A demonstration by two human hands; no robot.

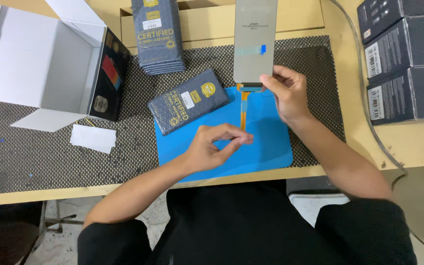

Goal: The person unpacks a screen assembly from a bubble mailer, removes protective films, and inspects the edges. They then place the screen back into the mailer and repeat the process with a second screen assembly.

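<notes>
Over a blue work mat (271, 142) on a dark mesh-covered bench, the right hand (288, 93) grips the grey screen panel (254, 39) upright by its lower edge while the left hand (212, 147) pinches its orange ribbon cable (243, 110).

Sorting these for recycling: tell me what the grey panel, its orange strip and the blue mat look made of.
Flat grey rectangular screen panel: probably glass, smooth with a dull sheen. Thin orange ribbon strip: likely flexible plastic film, hanging thin from the panel's lower edge. Blue rounded work mat: seemingly soft rubber or silicone, matte, rounded corners.
</notes>
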